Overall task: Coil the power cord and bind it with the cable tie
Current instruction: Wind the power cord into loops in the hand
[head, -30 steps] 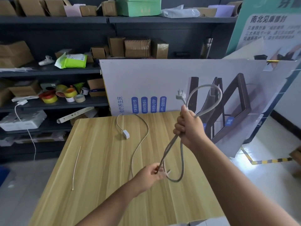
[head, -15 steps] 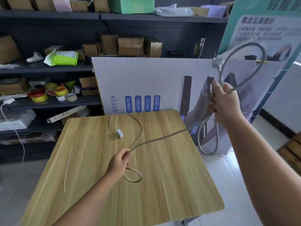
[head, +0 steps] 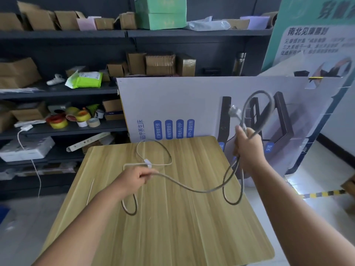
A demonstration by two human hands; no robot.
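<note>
A grey power cord [head: 194,189] runs between both hands over a wooden table [head: 172,227]. My right hand [head: 248,148] is raised past the table's right edge and grips gathered loops: one arcs above the fist beside the plug [head: 234,110], another hangs below. My left hand [head: 134,181] is closed on the cord above the table's middle, and a small loop droops under it. The cord's far end with a white connector [head: 148,163] curls on the tabletop behind. A thin white cable tie [head: 90,191] lies along the table's left edge, apart from both hands.
Dark shelves [head: 63,129] with cardboard boxes and tape rolls stand behind and to the left. A large printed board [head: 192,104] leans against the table's far edge. Tiled floor with striped tape [head: 322,193] lies to the right.
My right hand has come down and toward the table with its loops. The stretch of cord between the hands has gone slack and sags. My left hand still pinches the cord.
</note>
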